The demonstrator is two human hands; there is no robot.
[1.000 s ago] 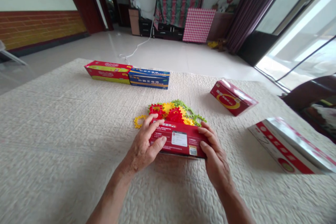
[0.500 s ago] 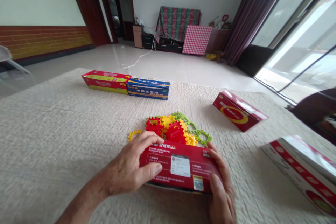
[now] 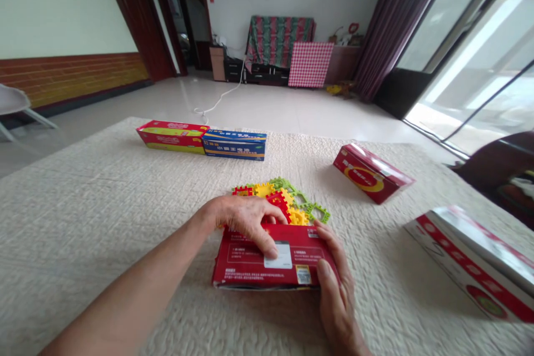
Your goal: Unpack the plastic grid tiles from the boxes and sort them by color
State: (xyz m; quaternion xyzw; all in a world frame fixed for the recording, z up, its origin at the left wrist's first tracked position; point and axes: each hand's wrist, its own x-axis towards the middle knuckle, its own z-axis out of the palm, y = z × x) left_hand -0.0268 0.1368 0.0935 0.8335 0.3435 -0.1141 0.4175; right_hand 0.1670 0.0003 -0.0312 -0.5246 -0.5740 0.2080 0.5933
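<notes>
A red cardboard box (image 3: 250, 276) with white print and a pale label lies in front of me. Its right end is in the grip of my right hand (image 3: 339, 283), thumb on the top face and fingers round the far corner. My left hand (image 3: 250, 221) reaches over the far edge, with its thumb pressed on the label; its other fingertips are partly hidden behind the box. Just beyond lies a pile of notched plastic pieces: red pieces (image 3: 278, 200), yellow pieces (image 3: 298, 216) and green pieces (image 3: 321, 212). My left hand covers part of the pile.
Across the textured cream cover (image 3: 104, 189), a red and green box (image 3: 173, 139) touches a blue box (image 3: 234, 146) end to end. To the right stand another red box (image 3: 371, 172) and a larger white and red box (image 3: 467, 267). A white cord (image 3: 221, 95) runs over the floor.
My left hand has shifted right along the box's far edge, its thumb now on the label. The box sits slightly further left and straighter, and my right hand moved with it.
</notes>
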